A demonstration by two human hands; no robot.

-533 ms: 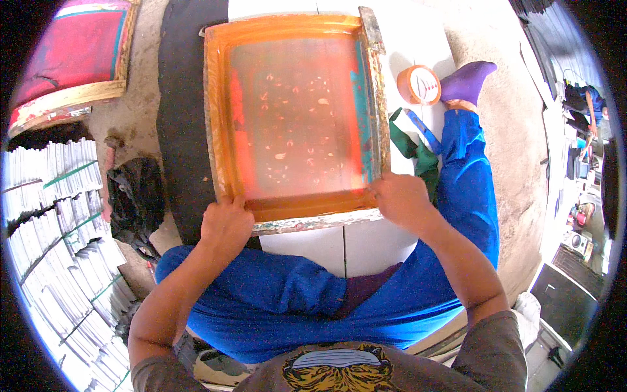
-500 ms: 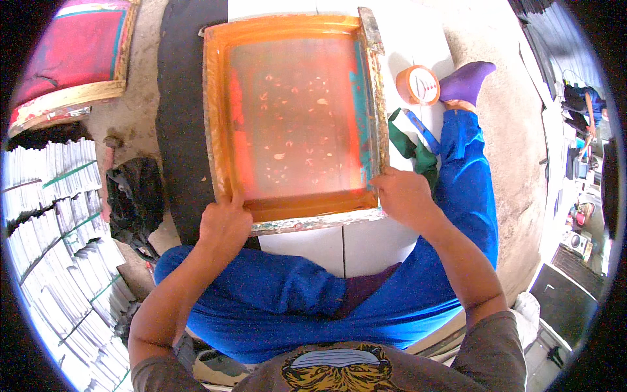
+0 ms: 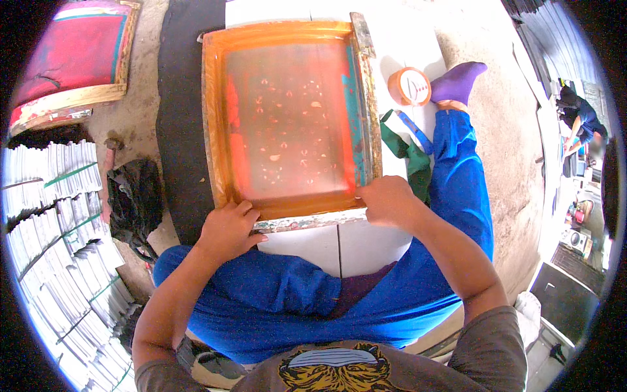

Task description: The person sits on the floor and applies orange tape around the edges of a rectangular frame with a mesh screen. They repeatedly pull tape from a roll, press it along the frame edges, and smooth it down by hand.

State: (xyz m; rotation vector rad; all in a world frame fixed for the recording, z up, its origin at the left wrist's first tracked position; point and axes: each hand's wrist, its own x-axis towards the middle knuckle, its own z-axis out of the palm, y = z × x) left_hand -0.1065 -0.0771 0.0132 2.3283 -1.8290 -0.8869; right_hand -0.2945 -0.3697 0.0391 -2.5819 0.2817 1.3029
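A screen-printing frame (image 3: 216, 130) with wooden sides and orange-brown inner edges lies in front of me. Its pale mesh (image 3: 287, 130) carries rows of small light marks, with red along both sides and teal at the right. My left hand (image 3: 226, 230) grips the near left corner, fingers over the rail and thumb at its outer edge. At the near right corner, my right hand (image 3: 390, 204) is closed round the wood; its thumb is mostly hidden. Beneath the frame is a white panelled surface (image 3: 372, 245).
An orange-rimmed tape roll (image 3: 409, 87) and green cloth (image 3: 418, 163) lie right of the frame, beside my purple-socked foot (image 3: 460, 81). Leftward are a black mat (image 3: 183, 130), a black bag (image 3: 135, 196), bundled paper stacks (image 3: 59, 228) and a red-meshed frame (image 3: 72, 49). Another person (image 3: 580, 117) bends far right.
The frame's right side has shifted slightly left, and my right hand has moved left with it. My left hand has changed its hold, its thumb now at the rail's outer edge.
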